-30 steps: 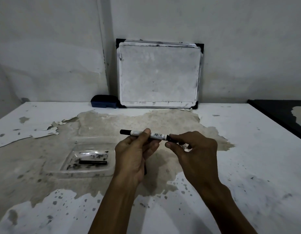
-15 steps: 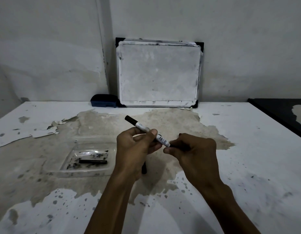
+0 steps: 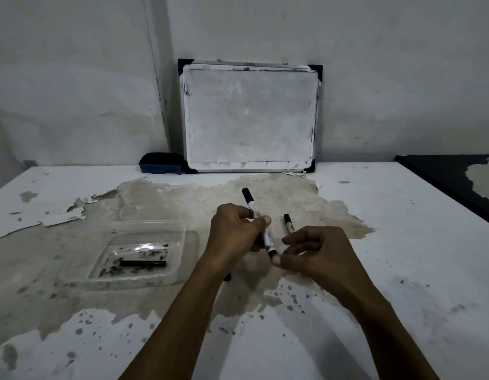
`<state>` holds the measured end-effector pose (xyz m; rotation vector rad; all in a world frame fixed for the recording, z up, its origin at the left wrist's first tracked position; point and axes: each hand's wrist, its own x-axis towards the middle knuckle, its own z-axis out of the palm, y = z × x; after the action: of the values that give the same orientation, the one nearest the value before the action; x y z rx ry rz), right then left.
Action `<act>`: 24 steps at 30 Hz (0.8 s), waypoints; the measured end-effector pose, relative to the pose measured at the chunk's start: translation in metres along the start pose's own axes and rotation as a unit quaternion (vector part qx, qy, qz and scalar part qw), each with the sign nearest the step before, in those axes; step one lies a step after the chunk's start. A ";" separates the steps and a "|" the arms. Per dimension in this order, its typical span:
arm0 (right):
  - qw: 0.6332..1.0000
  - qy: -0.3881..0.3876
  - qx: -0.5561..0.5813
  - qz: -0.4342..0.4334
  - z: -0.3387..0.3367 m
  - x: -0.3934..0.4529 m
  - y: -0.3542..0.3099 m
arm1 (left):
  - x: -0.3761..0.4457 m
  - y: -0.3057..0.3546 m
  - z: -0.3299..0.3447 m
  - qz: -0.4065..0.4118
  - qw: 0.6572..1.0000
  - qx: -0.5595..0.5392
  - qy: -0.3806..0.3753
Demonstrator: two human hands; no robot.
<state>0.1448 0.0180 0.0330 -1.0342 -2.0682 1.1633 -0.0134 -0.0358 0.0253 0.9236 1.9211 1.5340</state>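
White-barrelled, black-capped marker pen (image 3: 254,213) tilts above the peeling white table (image 3: 402,242), cap end far; left hand (image 3: 235,234) grips its barrel; right hand (image 3: 317,253) pinches its near end; clear plastic tray (image 3: 150,222) lies left; smudged whiteboard (image 3: 250,116) leans far.

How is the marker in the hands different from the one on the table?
The held marker is up in the air, gripped by the left hand and pinched at its near end by the right hand; the table marker lies untouched on the table. The held marker looks longer; the table marker shows only a short piece. Both have black far ends and pale bodies.
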 end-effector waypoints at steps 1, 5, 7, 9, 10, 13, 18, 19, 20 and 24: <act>0.997 0.026 -0.064 0.013 -0.002 0.002 0.007 | 0.006 -0.004 0.004 -0.005 0.998 0.056 -0.002; 0.963 0.096 -0.239 0.077 0.002 0.005 0.029 | 0.023 -0.013 0.024 -0.019 0.968 0.245 -0.052; 0.956 0.083 -0.267 0.094 0.007 0.006 0.036 | 0.024 -0.011 0.033 -0.014 0.952 0.299 -0.062; 0.953 0.077 -0.275 0.097 0.011 0.005 0.038 | 0.024 -0.007 0.039 -0.005 0.943 0.328 -0.056; 0.953 0.082 -0.276 0.094 0.012 0.005 0.039 | 0.024 -0.006 0.042 -0.003 0.940 0.336 -0.054; 0.952 0.103 -0.272 0.092 0.014 0.005 0.040 | 0.022 -0.005 0.044 -0.003 0.933 0.357 -0.052; 0.953 0.126 -0.256 0.102 0.012 0.008 0.045 | 0.020 -0.004 0.045 -0.010 0.933 0.356 -0.050; 0.955 0.127 -0.246 0.104 0.011 0.009 0.047 | 0.020 -0.004 0.045 -0.009 0.934 0.354 -0.050; 0.959 0.129 -0.230 0.104 0.010 0.009 0.048 | 0.021 -0.005 0.045 -0.006 0.935 0.350 -0.048; 0.984 0.124 -0.103 0.072 0.002 0.009 0.043 | 0.022 -0.007 0.044 -0.022 0.942 0.332 -0.054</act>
<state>0.1536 0.0390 -0.0051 -1.3721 -1.9695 0.8488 0.0040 0.0076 0.0093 1.1877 2.3971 0.7742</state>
